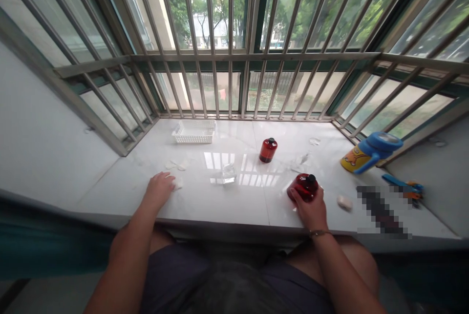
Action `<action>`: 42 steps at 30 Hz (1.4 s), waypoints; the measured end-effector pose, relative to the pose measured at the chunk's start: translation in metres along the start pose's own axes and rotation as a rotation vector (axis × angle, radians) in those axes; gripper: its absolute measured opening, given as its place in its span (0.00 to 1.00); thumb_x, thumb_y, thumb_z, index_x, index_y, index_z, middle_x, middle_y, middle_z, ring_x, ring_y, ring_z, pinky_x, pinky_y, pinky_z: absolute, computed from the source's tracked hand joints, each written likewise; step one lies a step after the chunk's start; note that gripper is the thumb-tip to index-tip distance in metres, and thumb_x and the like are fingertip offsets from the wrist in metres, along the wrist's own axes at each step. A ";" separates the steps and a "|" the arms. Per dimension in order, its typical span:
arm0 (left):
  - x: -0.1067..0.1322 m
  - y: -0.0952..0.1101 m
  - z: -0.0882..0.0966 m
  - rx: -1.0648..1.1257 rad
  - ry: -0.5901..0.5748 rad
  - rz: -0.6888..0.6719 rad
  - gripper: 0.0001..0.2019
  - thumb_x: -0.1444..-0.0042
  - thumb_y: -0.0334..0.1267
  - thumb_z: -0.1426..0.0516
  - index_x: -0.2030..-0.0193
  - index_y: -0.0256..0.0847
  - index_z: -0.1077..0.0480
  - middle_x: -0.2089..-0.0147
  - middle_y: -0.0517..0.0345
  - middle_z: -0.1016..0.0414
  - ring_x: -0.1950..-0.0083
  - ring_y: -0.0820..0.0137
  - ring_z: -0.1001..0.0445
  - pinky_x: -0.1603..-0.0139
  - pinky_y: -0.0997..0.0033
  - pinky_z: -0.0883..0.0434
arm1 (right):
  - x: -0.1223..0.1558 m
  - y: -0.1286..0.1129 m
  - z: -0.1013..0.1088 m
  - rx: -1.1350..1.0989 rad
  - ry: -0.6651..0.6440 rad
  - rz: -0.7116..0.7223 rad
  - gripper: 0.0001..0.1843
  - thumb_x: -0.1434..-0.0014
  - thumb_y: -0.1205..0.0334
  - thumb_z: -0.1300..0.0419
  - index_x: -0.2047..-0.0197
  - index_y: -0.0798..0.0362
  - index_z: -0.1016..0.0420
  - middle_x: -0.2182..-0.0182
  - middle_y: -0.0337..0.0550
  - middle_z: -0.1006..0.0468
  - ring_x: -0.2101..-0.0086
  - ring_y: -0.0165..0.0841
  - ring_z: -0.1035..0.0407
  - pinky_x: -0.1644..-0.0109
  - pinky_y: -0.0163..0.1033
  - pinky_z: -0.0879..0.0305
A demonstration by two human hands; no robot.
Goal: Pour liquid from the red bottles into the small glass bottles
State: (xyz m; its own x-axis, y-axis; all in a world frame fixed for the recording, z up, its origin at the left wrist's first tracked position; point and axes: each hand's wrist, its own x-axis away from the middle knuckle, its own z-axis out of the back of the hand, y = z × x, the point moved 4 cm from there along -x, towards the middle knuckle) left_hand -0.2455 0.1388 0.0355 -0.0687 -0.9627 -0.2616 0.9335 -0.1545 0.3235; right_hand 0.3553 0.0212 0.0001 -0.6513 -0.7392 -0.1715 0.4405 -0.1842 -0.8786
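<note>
Right hand (309, 210): wrapping fingers closely around red bottle (302, 187), far nearer to it than the left.
Bottle axis: tilting, cap pointing up and right, away from the wrist.
Left hand (159, 190): lying flat on sill (234, 211), fingers slightly spreading, just beside white scraps (178, 183).
Counts: two red bottles, second bottle (267, 150) standing upright; one basket (194, 132); one glass block (229, 174); one cup (370, 153).

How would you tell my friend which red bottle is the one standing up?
Find the big window with metal bars. Below it runs a shiny white sill, and near its middle stands a red bottle with a black cap. It stands upright alone, while the other red bottle tilts under the person's right hand.
</note>
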 end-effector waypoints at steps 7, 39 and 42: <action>-0.016 0.089 0.003 0.916 0.103 0.150 0.28 0.41 0.59 0.33 0.41 0.43 0.21 0.35 0.46 0.20 0.37 0.51 0.21 0.34 0.47 0.23 | 0.001 0.006 -0.001 0.022 0.000 -0.003 0.56 0.55 0.30 0.26 0.31 0.51 0.34 0.46 0.55 0.18 0.51 0.51 0.21 0.45 0.53 0.26; -0.042 0.192 -0.116 1.119 -0.115 0.037 0.27 0.53 0.49 0.24 0.50 0.45 0.26 0.34 0.45 0.22 0.34 0.53 0.23 0.29 0.50 0.34 | -0.002 0.006 -0.002 0.022 -0.035 -0.007 0.50 0.52 0.33 0.28 0.33 0.50 0.34 0.48 0.52 0.17 0.52 0.50 0.20 0.46 0.53 0.25; -0.042 0.191 -0.123 1.190 -0.070 0.031 0.28 0.53 0.49 0.24 0.51 0.45 0.31 0.34 0.42 0.22 0.31 0.54 0.25 0.27 0.49 0.35 | -0.002 0.007 -0.003 0.024 -0.031 -0.009 0.51 0.52 0.32 0.27 0.33 0.49 0.34 0.48 0.52 0.17 0.52 0.50 0.21 0.46 0.52 0.26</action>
State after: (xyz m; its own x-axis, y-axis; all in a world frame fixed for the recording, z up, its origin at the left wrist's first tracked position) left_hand -0.0212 0.1769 -0.0036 -0.1051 -0.9741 -0.2004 0.0254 -0.2040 0.9786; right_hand 0.3581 0.0229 -0.0073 -0.6360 -0.7571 -0.1496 0.4496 -0.2059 -0.8692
